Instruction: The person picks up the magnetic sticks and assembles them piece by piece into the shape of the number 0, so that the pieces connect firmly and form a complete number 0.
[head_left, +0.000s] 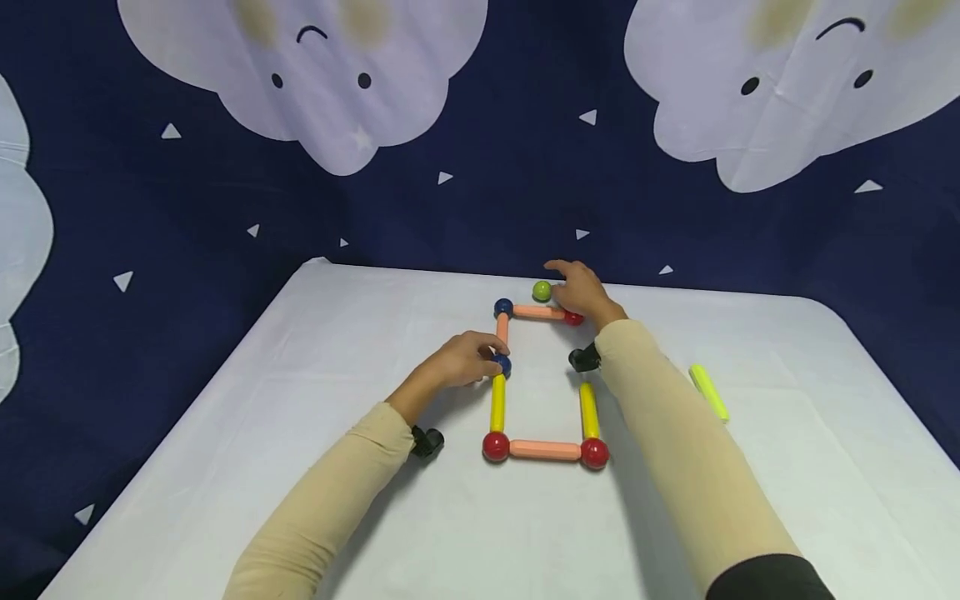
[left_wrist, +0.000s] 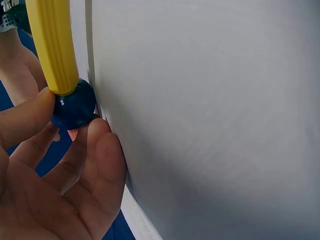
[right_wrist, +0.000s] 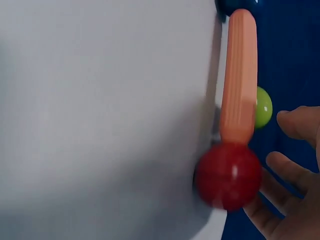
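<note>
My left hand [head_left: 459,360] pinches a blue ball [left_wrist: 76,109] between thumb and fingers. A yellow stick [left_wrist: 52,47] runs from that ball toward a red ball [head_left: 496,447] at the near left corner. On the ball's far side, an orange stick [head_left: 502,330] leads to a second blue ball [head_left: 503,308]. My right hand [head_left: 583,293] is at the far end of the table, fingers spread loosely. Beside its fingers lies a loose green ball [head_left: 542,291]. Just below the hand, another red ball [right_wrist: 229,176] caps the far orange stick [right_wrist: 240,75].
The near orange stick [head_left: 545,450] joins two red balls. From the right-hand red ball [head_left: 595,453] a yellow stick [head_left: 589,410] points away, its far end unattached. A loose yellow-green stick [head_left: 708,392] lies right of my right forearm on the white table [head_left: 360,333]. A dark cloth [head_left: 525,208] hangs behind.
</note>
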